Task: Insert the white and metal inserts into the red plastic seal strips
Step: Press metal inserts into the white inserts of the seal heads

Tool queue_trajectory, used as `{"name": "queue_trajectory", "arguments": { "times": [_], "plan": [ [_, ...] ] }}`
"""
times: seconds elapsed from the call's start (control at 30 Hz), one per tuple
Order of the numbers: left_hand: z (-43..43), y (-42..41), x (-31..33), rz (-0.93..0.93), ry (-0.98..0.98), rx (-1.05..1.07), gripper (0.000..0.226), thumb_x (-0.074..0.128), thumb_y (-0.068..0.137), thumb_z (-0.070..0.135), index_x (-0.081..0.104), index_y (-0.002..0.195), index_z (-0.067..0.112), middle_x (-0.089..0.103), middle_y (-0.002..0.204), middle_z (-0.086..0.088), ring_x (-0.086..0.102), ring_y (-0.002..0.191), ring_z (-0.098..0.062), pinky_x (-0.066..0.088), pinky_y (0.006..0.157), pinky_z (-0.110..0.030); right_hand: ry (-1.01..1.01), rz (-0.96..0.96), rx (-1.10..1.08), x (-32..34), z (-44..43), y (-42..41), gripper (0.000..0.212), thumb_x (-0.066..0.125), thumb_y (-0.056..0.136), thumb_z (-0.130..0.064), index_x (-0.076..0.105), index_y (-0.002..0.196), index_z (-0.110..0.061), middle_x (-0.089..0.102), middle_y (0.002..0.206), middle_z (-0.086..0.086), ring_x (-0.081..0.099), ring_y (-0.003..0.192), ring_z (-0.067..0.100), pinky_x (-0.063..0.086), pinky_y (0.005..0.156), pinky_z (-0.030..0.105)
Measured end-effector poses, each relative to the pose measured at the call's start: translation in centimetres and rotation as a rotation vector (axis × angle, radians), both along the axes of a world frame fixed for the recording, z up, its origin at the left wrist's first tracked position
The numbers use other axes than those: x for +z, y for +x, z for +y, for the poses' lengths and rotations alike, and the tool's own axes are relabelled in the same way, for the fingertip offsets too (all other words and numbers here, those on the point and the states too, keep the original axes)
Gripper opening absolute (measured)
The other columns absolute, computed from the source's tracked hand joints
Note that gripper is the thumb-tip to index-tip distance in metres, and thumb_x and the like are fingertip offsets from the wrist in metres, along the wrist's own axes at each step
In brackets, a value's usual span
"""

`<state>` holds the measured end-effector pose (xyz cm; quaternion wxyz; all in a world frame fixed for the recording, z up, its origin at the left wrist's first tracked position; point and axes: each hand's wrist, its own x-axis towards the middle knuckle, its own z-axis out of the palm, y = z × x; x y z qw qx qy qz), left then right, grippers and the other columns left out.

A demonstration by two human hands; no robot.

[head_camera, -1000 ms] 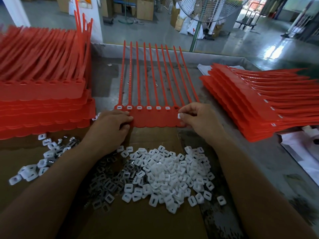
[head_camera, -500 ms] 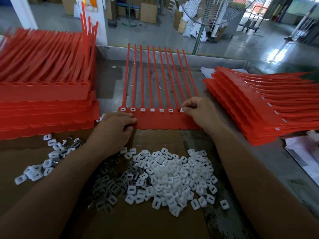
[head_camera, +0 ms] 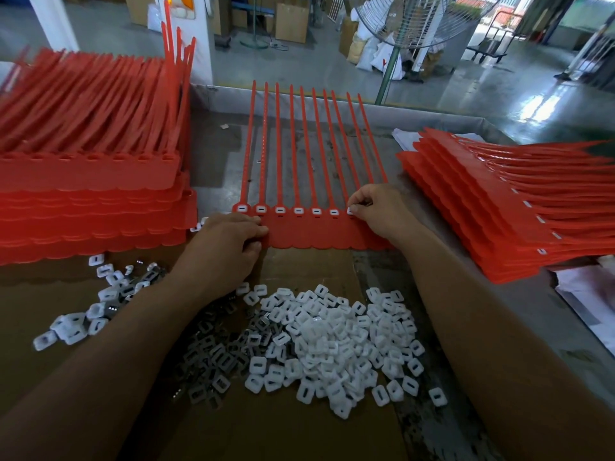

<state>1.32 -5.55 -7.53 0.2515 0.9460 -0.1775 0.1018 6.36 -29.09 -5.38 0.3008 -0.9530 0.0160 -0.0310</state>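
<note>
The right hand has thumb and forefinger curled together, pinching a white insert at a socket on the red seal strip that lies flat across the middle of the table. The other fingers are tucked in over the strip's right end. The left hand is curled too, and its fingers and thumb grip the near left corner of the same strip.

Between the two hands, six seated inserts sit in a row in the strip's sockets, each at the foot of one of the long red tails, which point away from the person. The strip's scalloped near edge overlaps a sheet of cardboard.

On that cardboard, between the forearms, lies a loose pile of white inserts. Just to its left is a darker scatter of metal inserts. A smaller mixed cluster lies further left, beyond the left forearm.

A tall left stack of red strips stands at the table's left side. A fanned right stack lies at the right side, with white inserts showing along its edge and some paper beside it. Past the table there is a standing fan on a shiny workshop floor.
</note>
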Motion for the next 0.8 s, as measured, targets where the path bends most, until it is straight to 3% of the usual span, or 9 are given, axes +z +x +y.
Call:
{"name": "queue_trajectory", "arguments": {
  "times": [0.23,0.53,0.73,0.8],
  "plan": [
    [0.0,-0.1,-0.1,0.004,0.016,-0.001,0.033,0.052,0.088,0.013,0.058,0.120,0.013,0.051,0.132,-0.001,0.039,0.124,-0.015,0.018,0.101,-0.021,-0.015,0.028,0.015,0.3,0.2,-0.3,0.016,0.061,0.086,-0.013,0.056,0.074,-0.022,0.057,0.090,-0.002,0.051,0.088,0.012,0.037,0.072,0.024],
    [0.1,-0.2,-0.2,0.008,0.031,-0.005,0.033,0.052,0.088,0.014,0.057,0.121,0.014,0.050,0.133,-0.001,0.039,0.125,-0.016,0.020,0.105,-0.026,-0.019,0.192,0.039,1.3,0.2,0.2,0.009,0.055,0.091,-0.014,0.064,0.093,-0.013,0.056,0.091,-0.003,0.046,0.075,0.004,0.030,0.056,0.014],
    [0.2,-0.2,-0.2,0.007,0.020,-0.001,0.032,0.052,0.088,0.014,0.058,0.120,0.014,0.051,0.132,-0.002,0.039,0.124,-0.016,0.021,0.105,-0.027,-0.056,0.227,0.080,1.7,0.0,0.4,0.009,0.056,0.091,-0.014,0.065,0.093,-0.013,0.056,0.087,-0.004,0.045,0.068,-0.002,0.031,0.054,0.015],
    [0.3,-0.2,-0.2,0.002,0.018,0.000,0.032,0.052,0.088,0.013,0.058,0.120,0.014,0.051,0.132,-0.002,0.039,0.124,-0.016,0.020,0.105,-0.026,-0.031,0.219,0.073,1.5,0.1,0.4,0.008,0.058,0.089,-0.015,0.063,0.085,-0.018,0.056,0.084,-0.007,0.046,0.071,-0.002,0.031,0.055,0.016]
  ]
}}
